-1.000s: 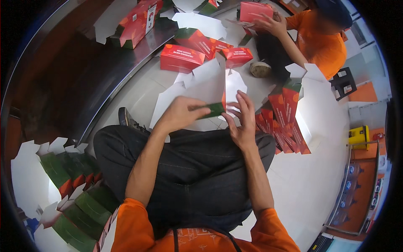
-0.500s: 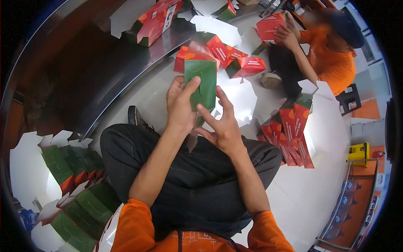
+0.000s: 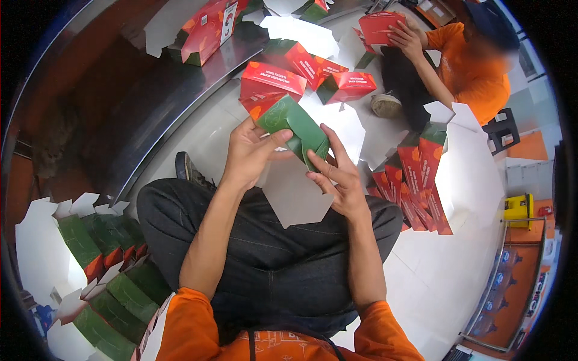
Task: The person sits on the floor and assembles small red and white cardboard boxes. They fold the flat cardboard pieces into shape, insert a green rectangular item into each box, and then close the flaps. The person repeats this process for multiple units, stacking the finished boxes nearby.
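Observation:
Over my lap I hold a folding carton box, its green panel facing up and a red side at the far end. A pale unfolded flap hangs from it above my trousers. My left hand grips the box's left side, thumb on the green panel. My right hand is closed on the near right end, fingers on the green edge where panels overlap. Just beyond the box, a red carton sits with several other red and green cartons.
Flattened red cartons stand fanned out at my right; rows of green cartons stand at my left. A dark metal-edged platform holds another carton. At the far right a person in orange handles a red carton.
The carton in my hands has tilted and turned, showing its red side. Its pale flap now hangs open below. My right hand has moved slightly right and nearer.

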`<state>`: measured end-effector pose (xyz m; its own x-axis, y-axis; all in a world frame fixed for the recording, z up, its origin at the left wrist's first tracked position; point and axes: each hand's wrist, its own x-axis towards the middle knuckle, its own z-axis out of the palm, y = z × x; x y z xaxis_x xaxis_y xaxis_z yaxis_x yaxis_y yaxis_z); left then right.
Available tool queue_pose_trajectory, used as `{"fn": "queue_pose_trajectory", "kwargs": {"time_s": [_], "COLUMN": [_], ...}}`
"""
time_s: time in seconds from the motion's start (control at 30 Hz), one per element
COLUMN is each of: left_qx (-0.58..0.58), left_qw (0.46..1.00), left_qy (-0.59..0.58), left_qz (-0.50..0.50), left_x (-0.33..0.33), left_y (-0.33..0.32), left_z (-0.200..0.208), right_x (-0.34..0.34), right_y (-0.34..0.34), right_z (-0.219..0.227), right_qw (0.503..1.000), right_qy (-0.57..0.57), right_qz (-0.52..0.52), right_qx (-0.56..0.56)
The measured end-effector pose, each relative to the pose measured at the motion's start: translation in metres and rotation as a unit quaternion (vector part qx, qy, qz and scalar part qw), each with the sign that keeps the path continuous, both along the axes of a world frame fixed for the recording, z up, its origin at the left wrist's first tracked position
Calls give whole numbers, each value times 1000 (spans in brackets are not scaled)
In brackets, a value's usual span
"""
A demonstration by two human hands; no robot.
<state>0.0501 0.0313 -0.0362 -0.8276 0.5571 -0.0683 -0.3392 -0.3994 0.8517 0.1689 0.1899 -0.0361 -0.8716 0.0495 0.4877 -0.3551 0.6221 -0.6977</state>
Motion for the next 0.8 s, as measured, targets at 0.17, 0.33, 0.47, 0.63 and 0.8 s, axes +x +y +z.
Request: {"fn": "queue_pose_trajectory", "kwargs": {"time_s": [0.17, 0.33, 0.47, 0.63, 0.8], "left_qx": [-3, 20, 9, -217, -420], "left_qw": [1000, 997, 982, 723, 593], "left_qy": [-1, 73, 186, 655, 651], "left_qz": [24, 8, 38, 42, -220], "left_x": [10, 27, 34, 36, 62], "left_y": [5, 16, 22, 18, 33], "left_z": [-1, -5, -11, -18, -42], "right_x": [3, 0, -3, 4, -5], "right_y": [0, -5, -3, 25, 25], "right_z": [-1, -13, -23, 10, 32], "right_qw": [1000, 992, 989, 917, 961], "right_qy": [9, 24, 52, 4, 99], "right_qz": [-16, -119, -117, 83, -108], "right_qx": [1, -27, -73, -390, -232]}}
